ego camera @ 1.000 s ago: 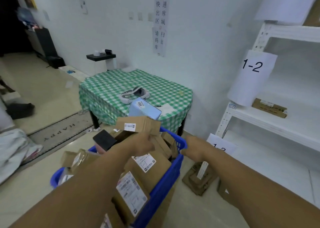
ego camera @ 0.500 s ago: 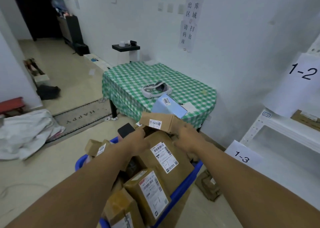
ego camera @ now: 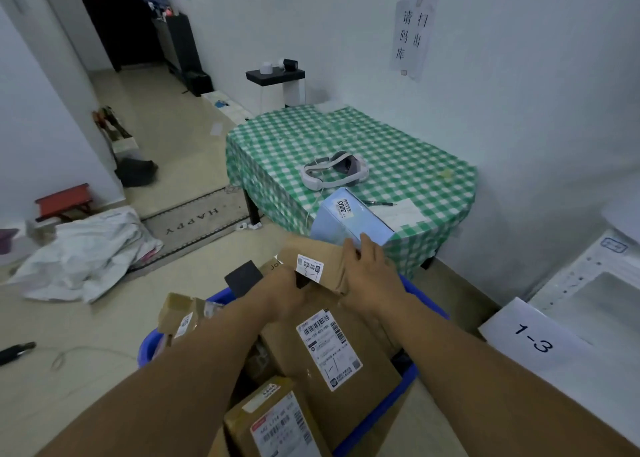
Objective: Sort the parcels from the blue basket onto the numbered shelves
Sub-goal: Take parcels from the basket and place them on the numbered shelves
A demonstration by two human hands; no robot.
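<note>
My left hand [ego camera: 285, 292] and right hand [ego camera: 372, 273] grip one small brown box [ego camera: 323, 264] just above the blue basket [ego camera: 146, 349]. It is full of parcels [ego camera: 329, 349], so I think most sorting is left.

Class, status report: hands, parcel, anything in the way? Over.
Left hand and right hand hold small brown parcel over blue basket. Light blue box behind it.

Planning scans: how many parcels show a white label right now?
5: held box, pale blue box behind it, large brown parcel below, box at bottom edge, small box left in the blue basket. More may be hidden.
</note>
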